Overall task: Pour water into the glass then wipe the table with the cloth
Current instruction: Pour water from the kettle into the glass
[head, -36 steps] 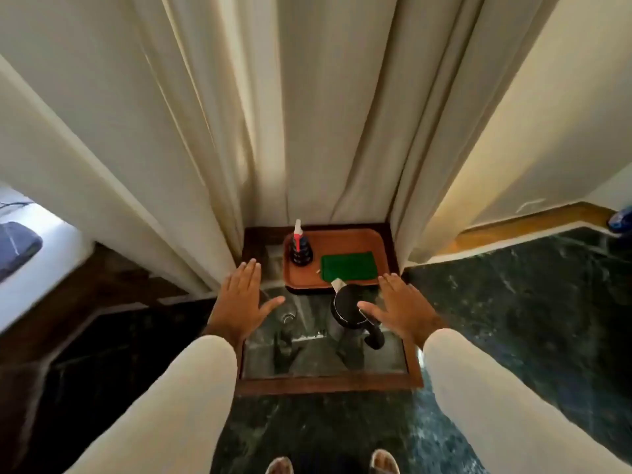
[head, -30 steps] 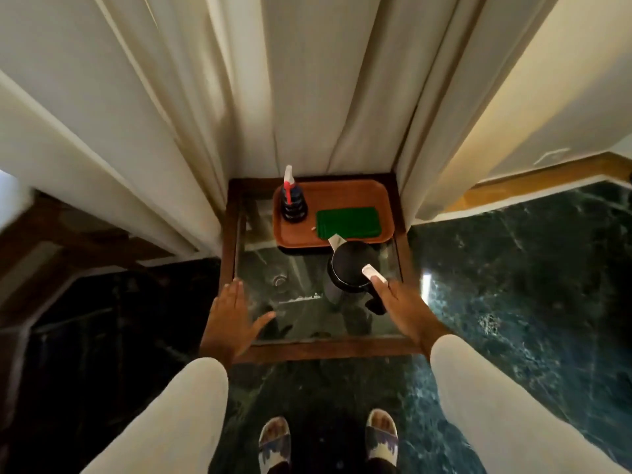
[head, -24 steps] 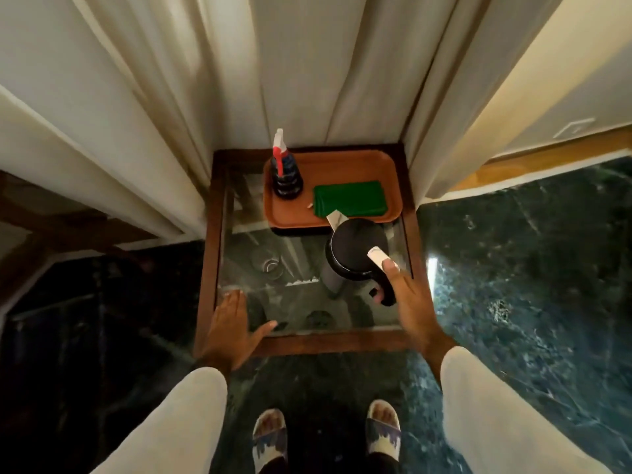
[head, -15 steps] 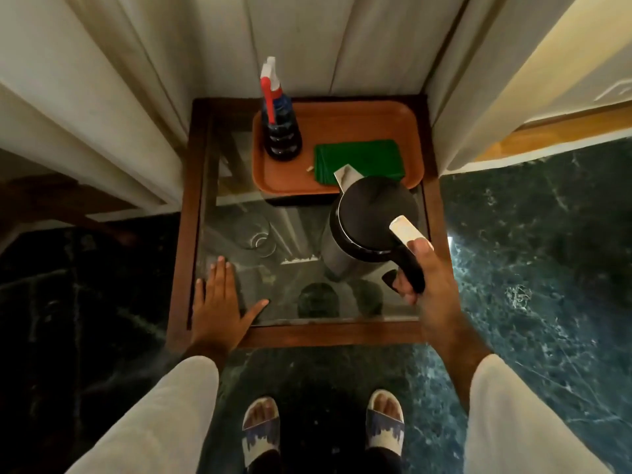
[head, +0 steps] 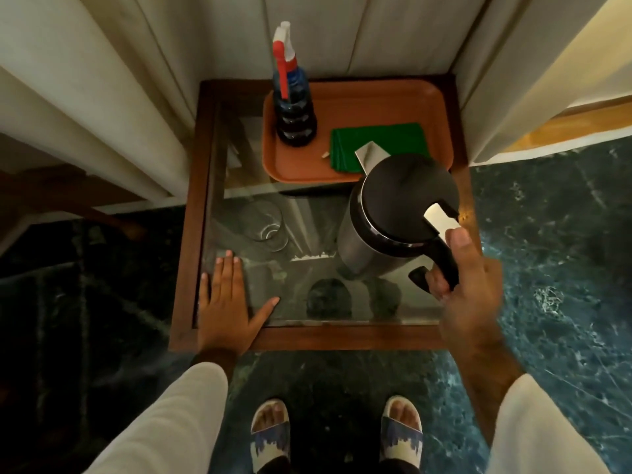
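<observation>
A steel kettle [head: 396, 213] with a black lid stands at the right of a small glass-topped table [head: 307, 336]. My right hand [head: 468, 282] is wrapped around its black handle, thumb near the lid tab. A clear empty glass [head: 263, 224] stands on the table's left half, a hand's length beyond my left hand [head: 227, 302], which lies flat and open on the near left corner. A folded green cloth [head: 376, 145] lies on an orange tray [head: 342, 104] at the back, partly hidden by the kettle's spout.
A blue spray bottle [head: 294, 107] with a red trigger stands on the tray's left end. Pale curtains [head: 359, 32] hang right behind the table and at both sides. Dark green marble floor surrounds it; my sandalled feet [head: 335, 432] stand just in front.
My view has tipped down and closed in on the table. My right hand went from touching the lid to gripping the handle. My left hand settled flat on the glass top.
</observation>
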